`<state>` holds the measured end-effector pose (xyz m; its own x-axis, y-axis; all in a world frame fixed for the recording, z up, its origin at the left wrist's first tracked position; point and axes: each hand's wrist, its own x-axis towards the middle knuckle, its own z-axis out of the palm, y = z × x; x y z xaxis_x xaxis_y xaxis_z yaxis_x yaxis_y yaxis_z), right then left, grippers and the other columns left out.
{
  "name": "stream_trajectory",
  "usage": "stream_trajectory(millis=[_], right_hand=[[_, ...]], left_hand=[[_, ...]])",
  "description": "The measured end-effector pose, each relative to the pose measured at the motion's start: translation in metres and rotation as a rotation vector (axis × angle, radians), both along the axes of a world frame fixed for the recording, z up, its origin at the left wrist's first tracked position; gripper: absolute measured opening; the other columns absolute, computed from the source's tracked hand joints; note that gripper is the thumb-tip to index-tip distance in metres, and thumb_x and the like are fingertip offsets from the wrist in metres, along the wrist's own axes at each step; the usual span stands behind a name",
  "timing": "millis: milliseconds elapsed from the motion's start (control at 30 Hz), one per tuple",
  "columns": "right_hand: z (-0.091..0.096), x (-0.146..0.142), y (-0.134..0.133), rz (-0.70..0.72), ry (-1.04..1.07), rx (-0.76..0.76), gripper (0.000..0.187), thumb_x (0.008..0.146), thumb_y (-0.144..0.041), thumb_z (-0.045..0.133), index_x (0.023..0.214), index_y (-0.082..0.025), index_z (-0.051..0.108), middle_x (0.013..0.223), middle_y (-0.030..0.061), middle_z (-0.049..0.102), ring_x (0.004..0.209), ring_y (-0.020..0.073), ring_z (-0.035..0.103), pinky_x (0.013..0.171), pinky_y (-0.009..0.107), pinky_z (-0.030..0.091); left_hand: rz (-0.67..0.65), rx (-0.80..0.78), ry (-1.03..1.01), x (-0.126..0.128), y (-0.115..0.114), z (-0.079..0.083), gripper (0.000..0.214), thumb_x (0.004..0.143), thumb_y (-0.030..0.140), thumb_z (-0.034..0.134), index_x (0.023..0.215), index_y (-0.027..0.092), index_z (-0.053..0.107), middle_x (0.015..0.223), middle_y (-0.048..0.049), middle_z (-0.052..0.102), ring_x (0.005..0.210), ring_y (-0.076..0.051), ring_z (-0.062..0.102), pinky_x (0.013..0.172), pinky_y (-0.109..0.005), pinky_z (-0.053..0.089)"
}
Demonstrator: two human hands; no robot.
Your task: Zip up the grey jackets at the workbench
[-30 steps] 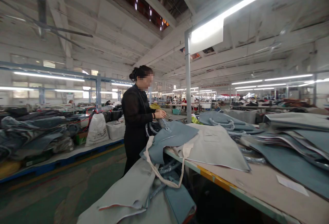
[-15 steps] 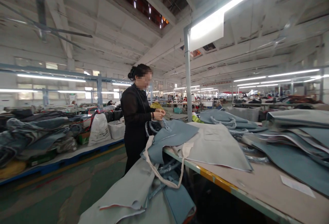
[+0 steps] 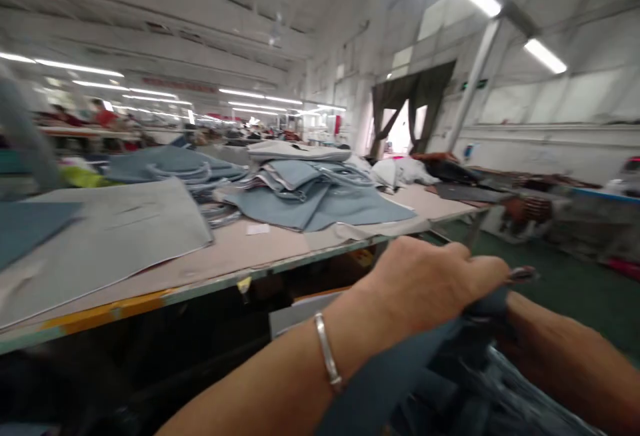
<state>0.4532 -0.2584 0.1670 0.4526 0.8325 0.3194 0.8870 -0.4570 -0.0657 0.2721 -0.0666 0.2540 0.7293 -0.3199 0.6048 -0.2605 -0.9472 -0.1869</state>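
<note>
My left hand point(image 3: 433, 276), with a silver bangle point(image 3: 327, 349) on its wrist, is closed on the top edge of a blue-grey bag point(image 3: 400, 369) at the lower right. Close behind it, my right hand point(image 3: 533, 326) grips the same bag from the other side; its fingers are mostly hidden. Clear plastic wrap point(image 3: 525, 383) shines on the dark, blurred part of the bag between my forearms. A small dark tip pokes out beyond my left thumb, too smeared to name. Both hands are off the table, in front of its near edge.
The worktable point(image 3: 280, 249) runs across the view, bearing a pale grey panel point(image 3: 125, 223), blue-grey bags point(image 3: 320, 199) in a pile and a small white paper point(image 3: 257, 229). A metal post point(image 3: 473, 83) rises at the right. Green floor point(image 3: 565, 303) shows beyond my hands.
The view has swung to the right along the table. The co-worker in black has left the view. My two hands, holding the bag, have come into sight.
</note>
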Motion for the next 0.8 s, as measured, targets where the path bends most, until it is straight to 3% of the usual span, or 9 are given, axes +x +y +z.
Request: stream_trajectory(millis=[67, 167, 267, 400, 500, 600, 700, 733, 800], right_hand=[[0.003, -0.004, -0.022, 0.0, 0.08, -0.074, 0.019, 0.097, -0.029, 0.045, 0.107, -0.021, 0.06, 0.104, 0.0093, 0.066, 0.089, 0.0241, 0.066, 0.072, 0.033, 0.054], [0.006, -0.018, -0.024, 0.048, 0.139, -0.172, 0.024, 0.099, -0.032, 0.044, 0.112, -0.018, 0.059, 0.107, 0.0109, 0.065, 0.098, 0.0254, 0.065, 0.082, 0.033, 0.051], [0.012, -0.025, -0.019, -0.02, 0.128, -0.36, 0.02, 0.092, -0.027, 0.056, 0.107, -0.015, 0.062, 0.099, 0.0108, 0.067, 0.088, 0.0268, 0.066, 0.075, 0.031, 0.048], [0.01, -0.003, -0.015, 0.099, 0.326, -0.479, 0.019, 0.081, -0.032, 0.07, 0.082, -0.014, 0.066, 0.078, 0.0071, 0.066, 0.071, 0.0222, 0.063, 0.06, 0.025, 0.037], [0.006, 0.028, -0.012, 0.145, 0.476, -0.444, 0.025, 0.079, -0.035, 0.07, 0.069, -0.012, 0.065, 0.061, 0.003, 0.057, 0.056, 0.0139, 0.052, 0.052, 0.022, 0.028], [0.013, 0.066, -0.015, 0.099, 0.548, -0.364, 0.035, 0.083, -0.044, 0.065, 0.074, -0.01, 0.066, 0.064, 0.0021, 0.056, 0.057, 0.0127, 0.049, 0.051, 0.021, 0.03], [0.026, 0.114, -0.031, 0.041, 0.679, -0.276, 0.052, 0.088, -0.06, 0.053, 0.091, -0.011, 0.067, 0.079, 0.0045, 0.062, 0.066, 0.0144, 0.054, 0.057, 0.022, 0.037], [0.027, 0.133, -0.037, -0.018, 0.722, -0.238, 0.055, 0.088, -0.064, 0.05, 0.093, -0.011, 0.065, 0.079, 0.0053, 0.062, 0.064, 0.014, 0.053, 0.057, 0.023, 0.037], [0.02, 0.174, -0.05, -0.302, 0.839, -0.093, 0.059, 0.084, -0.072, 0.05, 0.072, -0.015, 0.056, 0.058, 0.0016, 0.049, 0.049, 0.0099, 0.041, 0.049, 0.025, 0.028]], left_hand=[[-0.065, 0.004, -0.053, 0.015, 0.003, -0.005, 0.014, 0.098, 0.033, 0.049, 0.102, 0.022, 0.057, 0.079, 0.0035, 0.062, 0.061, -0.015, 0.06, 0.045, -0.03, 0.028], [-0.059, 0.094, -0.043, 0.031, 0.017, -0.016, 0.01, 0.099, 0.027, 0.048, 0.094, 0.023, 0.056, 0.076, 0.0051, 0.06, 0.058, -0.015, 0.058, 0.045, -0.03, 0.024], [-0.026, 0.136, -0.028, 0.051, 0.028, -0.03, 0.018, 0.1, 0.034, 0.047, 0.087, 0.023, 0.055, 0.072, 0.0043, 0.059, 0.055, -0.016, 0.057, 0.045, -0.031, 0.025], [0.008, 0.15, 0.065, 0.081, 0.032, -0.046, 0.018, 0.097, 0.037, 0.053, 0.087, 0.023, 0.057, 0.073, 0.0032, 0.061, 0.06, -0.019, 0.062, 0.048, -0.031, 0.037], [0.033, 0.035, 0.016, 0.093, 0.034, -0.053, 0.011, 0.094, 0.025, 0.06, 0.104, 0.021, 0.058, 0.095, -0.0019, 0.065, 0.086, -0.022, 0.067, 0.07, -0.034, 0.053], [0.003, -0.133, -0.189, 0.083, 0.041, -0.057, 0.027, 0.093, 0.02, 0.061, 0.119, 0.018, 0.054, 0.115, -0.0073, 0.062, 0.107, -0.022, 0.062, 0.094, -0.037, 0.053], [0.03, -0.237, -0.323, 0.049, 0.056, -0.072, 0.028, 0.091, 0.017, 0.063, 0.118, 0.017, 0.055, 0.114, -0.0056, 0.064, 0.107, -0.017, 0.062, 0.099, -0.031, 0.051], [0.073, -0.26, -0.329, 0.034, 0.063, -0.082, 0.027, 0.091, 0.016, 0.064, 0.117, 0.018, 0.057, 0.114, -0.0042, 0.064, 0.105, -0.015, 0.062, 0.098, -0.029, 0.051], [0.195, -0.329, -0.289, -0.002, 0.077, -0.113, 0.025, 0.09, 0.016, 0.063, 0.114, 0.02, 0.06, 0.114, -0.0012, 0.065, 0.103, -0.015, 0.064, 0.096, -0.027, 0.052]])
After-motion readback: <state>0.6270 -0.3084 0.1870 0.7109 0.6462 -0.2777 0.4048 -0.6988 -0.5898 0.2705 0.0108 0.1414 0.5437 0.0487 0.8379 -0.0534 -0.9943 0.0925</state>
